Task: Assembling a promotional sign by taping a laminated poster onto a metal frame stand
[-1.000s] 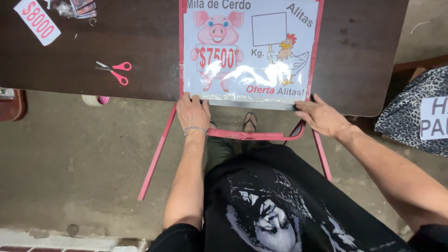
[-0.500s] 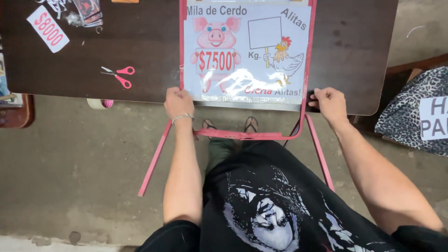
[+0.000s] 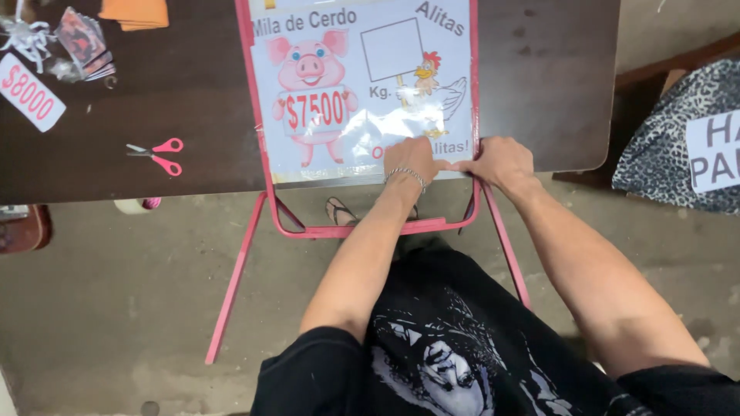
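One laminated sign (image 3: 362, 85) in a pink metal frame (image 3: 266, 166) lies on the dark table (image 3: 539, 85). One pair of pink scissors (image 3: 158, 154) lies well to its left, beside one price tag (image 3: 29, 92). Left hand (image 3: 412, 158) presses flat, fingers extended, on the sign's lower right area. Right hand (image 3: 501, 162) rests at the frame's lower right corner; whether it grips the edge cannot be told.

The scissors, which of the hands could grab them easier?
Probably the left hand. The scissors lie on the table to its left, while the right hand rests at the sign's right corner, farther away.
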